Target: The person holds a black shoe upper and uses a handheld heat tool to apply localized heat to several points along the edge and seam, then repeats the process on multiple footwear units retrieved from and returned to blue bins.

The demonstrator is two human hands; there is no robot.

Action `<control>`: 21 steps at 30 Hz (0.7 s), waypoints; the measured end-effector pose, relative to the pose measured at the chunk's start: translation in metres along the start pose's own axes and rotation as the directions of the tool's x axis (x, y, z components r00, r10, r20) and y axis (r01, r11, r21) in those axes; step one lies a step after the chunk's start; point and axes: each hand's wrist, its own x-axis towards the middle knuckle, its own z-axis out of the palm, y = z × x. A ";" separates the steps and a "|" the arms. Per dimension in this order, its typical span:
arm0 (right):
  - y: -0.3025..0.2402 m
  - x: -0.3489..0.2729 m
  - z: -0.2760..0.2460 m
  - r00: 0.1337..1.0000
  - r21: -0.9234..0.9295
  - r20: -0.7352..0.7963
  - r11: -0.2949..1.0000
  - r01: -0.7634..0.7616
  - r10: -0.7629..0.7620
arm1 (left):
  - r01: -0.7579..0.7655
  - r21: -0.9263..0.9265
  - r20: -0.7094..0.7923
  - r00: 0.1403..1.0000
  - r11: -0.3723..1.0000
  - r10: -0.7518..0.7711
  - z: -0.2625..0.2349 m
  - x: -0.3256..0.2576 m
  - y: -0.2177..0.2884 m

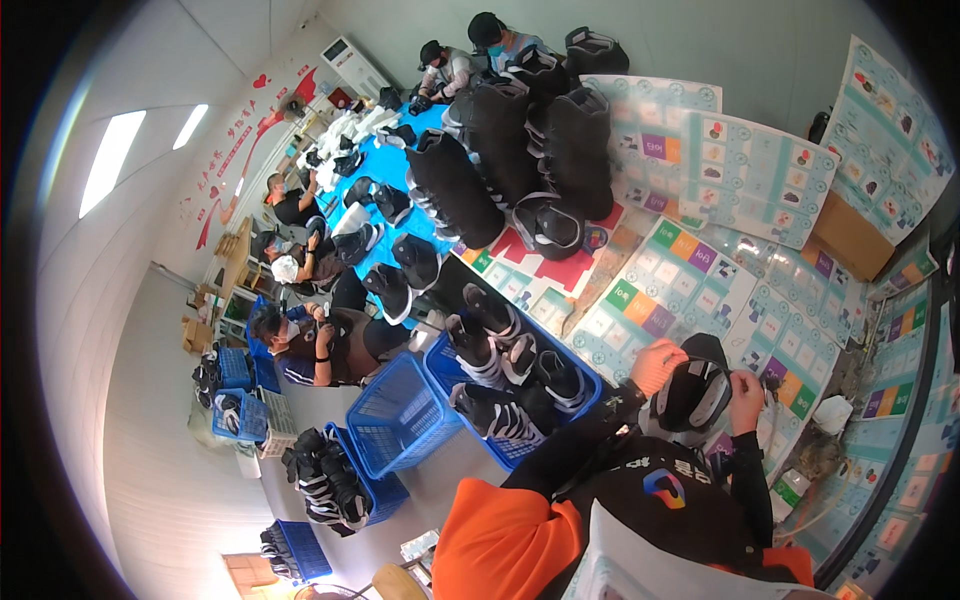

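In front of my chest I have a black shoe [688, 394] with pale grey edging, its opening facing up. My left hand [657, 367] is closed at the shoe's upper left side, thumb and fingers pinched by the rim. On the opposite side my right hand [745, 400] grips the edge with bent fingers. Beneath the shoe, sheets with coloured squares and small pictures [690, 270] cover the worktable. The hands and the shoe's own sides hide its sole and part of its inside.
Left of me stands a blue basket [440, 375] of black-and-white shoes, beside another blue basket [392, 425]. Tall stacks of black shoes [450, 190] rise on the blue-covered table [375, 165], where several people work. A cardboard box [850, 238] sits at the right.
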 end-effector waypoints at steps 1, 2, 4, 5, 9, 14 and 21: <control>-0.002 0.003 0.005 0.994 -0.076 -0.069 0.994 0.075 -0.080 | 0.004 0.031 -0.081 0.997 1.000 -0.001 0.004 0.002 0.000; -0.003 0.006 0.006 0.994 -0.080 -0.066 0.994 0.080 -0.086 | 0.011 0.061 -0.160 0.987 0.998 -0.001 0.007 0.004 0.000; -0.003 0.014 0.004 0.999 -0.161 -0.002 0.986 0.040 -0.041 | 0.115 0.060 -0.157 0.982 0.992 -0.104 0.011 0.011 -0.008; -0.008 0.021 0.004 0.999 -0.164 0.002 0.985 0.047 -0.048 | 0.221 0.064 -0.159 0.965 0.973 -0.209 0.013 0.013 -0.019; 0.001 0.047 0.002 0.888 0.301 0.390 0.878 -0.373 0.244 | 0.572 -0.328 0.338 0.814 0.752 -0.472 -0.004 0.043 -0.061; -0.051 0.047 0.005 0.940 0.297 0.340 0.951 -0.084 -0.023 | 0.521 -0.269 0.396 0.826 0.810 -0.400 -0.002 0.072 -0.073; -0.122 0.060 -0.001 0.908 -0.250 0.154 0.874 0.417 -0.389 | 0.183 0.249 0.528 0.798 0.951 -0.292 0.012 0.112 -0.013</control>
